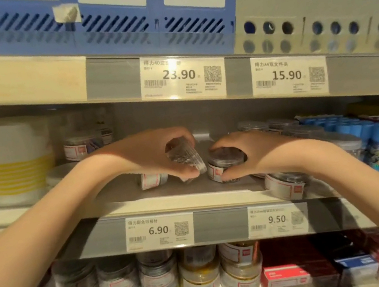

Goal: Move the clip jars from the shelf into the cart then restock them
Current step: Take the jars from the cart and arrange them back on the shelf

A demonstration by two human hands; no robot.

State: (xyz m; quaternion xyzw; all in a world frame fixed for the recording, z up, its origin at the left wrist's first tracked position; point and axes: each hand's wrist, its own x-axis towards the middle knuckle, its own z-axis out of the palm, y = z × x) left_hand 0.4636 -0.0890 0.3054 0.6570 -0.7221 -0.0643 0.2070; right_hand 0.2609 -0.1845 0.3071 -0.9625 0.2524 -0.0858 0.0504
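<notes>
Hands: both reach into the middle shelf [168, 200], side by side near its front edge, a small gap between them.
Left hand [157, 153]: fingers curled round a tilted jar [187, 158], lifted off the shelf, its long axis leaning up and to the left, lid end toward the front edge.
Right hand [255, 152]: thumb and fingers clamped round an upright jar [225, 166] that stands on the shelf, lid up.
Key relation: each hand already has its own jar; the cart is out of view, so the way out is judged to be back over the front edge, toward the person.
Other jars: one labelled jar [150, 180] just behind the left hand; one [286, 186] at the front edge under the right wrist; more toward the back right.
Price tags: "6.90" [159, 229] and "9.50" [277, 219] on the shelf's front edge; "23.90" and "15.90" on the edge above.
Other writing: Chinese text on tags and jar labels, too blurred to read.
</notes>
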